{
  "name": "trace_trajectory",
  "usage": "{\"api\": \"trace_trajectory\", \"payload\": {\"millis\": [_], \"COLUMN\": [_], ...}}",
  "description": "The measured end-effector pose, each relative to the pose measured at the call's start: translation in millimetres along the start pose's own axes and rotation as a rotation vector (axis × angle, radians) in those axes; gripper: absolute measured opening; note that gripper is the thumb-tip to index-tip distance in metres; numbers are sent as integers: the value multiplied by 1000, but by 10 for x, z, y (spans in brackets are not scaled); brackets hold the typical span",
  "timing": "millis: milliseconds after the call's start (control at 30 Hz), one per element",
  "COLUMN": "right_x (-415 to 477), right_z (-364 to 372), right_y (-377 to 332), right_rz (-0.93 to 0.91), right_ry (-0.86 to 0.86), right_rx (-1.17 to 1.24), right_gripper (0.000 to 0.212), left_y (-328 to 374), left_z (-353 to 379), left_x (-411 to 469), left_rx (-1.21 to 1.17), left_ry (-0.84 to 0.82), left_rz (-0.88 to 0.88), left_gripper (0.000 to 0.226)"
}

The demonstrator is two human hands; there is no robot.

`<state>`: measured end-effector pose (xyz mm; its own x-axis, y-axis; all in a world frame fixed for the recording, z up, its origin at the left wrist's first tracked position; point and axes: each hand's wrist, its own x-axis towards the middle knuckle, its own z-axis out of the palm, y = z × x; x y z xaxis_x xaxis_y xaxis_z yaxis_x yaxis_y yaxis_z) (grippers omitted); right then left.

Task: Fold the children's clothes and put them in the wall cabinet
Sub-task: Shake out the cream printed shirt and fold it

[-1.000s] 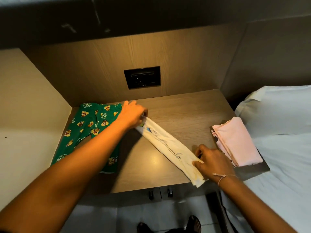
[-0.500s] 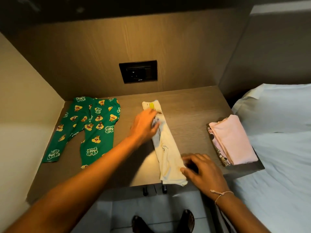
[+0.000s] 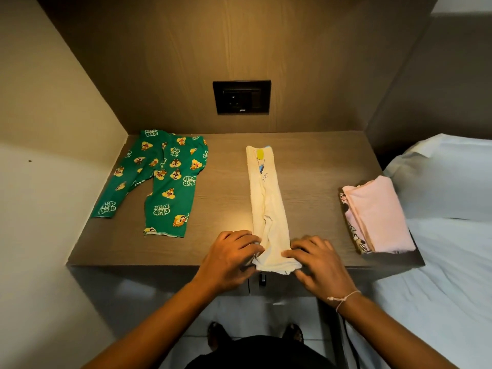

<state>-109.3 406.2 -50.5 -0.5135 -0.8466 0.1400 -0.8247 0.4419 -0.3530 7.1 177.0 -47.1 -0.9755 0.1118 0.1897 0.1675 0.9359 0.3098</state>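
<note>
A cream child's garment [image 3: 267,206], folded into a long narrow strip, lies straight on the wooden shelf [image 3: 223,198], running from back to front. My left hand [image 3: 230,258] and my right hand [image 3: 316,262] grip its near end from either side at the shelf's front edge. Green cartoon-print children's trousers [image 3: 162,179] lie spread flat at the left. A folded pink garment [image 3: 378,214] rests on a printed one at the right edge.
A black wall socket [image 3: 241,97] sits in the wooden back panel. A beige wall [image 3: 48,129] closes the left side. A bed with white sheets and pillow [image 3: 442,222] adjoins the right. My feet show on the tiled floor below.
The cream garment was turned from diagonal to straight. My left hand left its far end and came down to the near end, beside my right hand.
</note>
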Motion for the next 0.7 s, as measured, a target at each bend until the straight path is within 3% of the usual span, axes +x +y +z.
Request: {"api": "trace_trajectory", "payload": {"millis": [133, 267, 367, 433, 567, 700], "right_x": [-95, -135, 29, 255, 870, 1453], "right_z": [-150, -476, -752, -843, -772, -528], "right_y": [-173, -374, -468, -466, -294, -28], "right_rz": [47, 152, 201, 256, 398, 517], "right_ry": [26, 47, 102, 124, 137, 66], "right_rx": [199, 479, 556, 559, 442, 381], "right_gripper": [29, 26, 25, 19, 34, 23], "left_y": [103, 243, 285, 206, -181, -563], "left_z": [-70, -372, -699, -840, -848, -652], "left_x": [-154, -262, -129, 50, 537, 1014], "left_rx": [-196, -581, -798, -822, -755, -643], "left_ry": [83, 32, 8, 16, -77, -144], "left_rz": [-134, -336, -365, -418, -639, -798], "left_gripper": [22, 19, 17, 22, 11, 19]}}
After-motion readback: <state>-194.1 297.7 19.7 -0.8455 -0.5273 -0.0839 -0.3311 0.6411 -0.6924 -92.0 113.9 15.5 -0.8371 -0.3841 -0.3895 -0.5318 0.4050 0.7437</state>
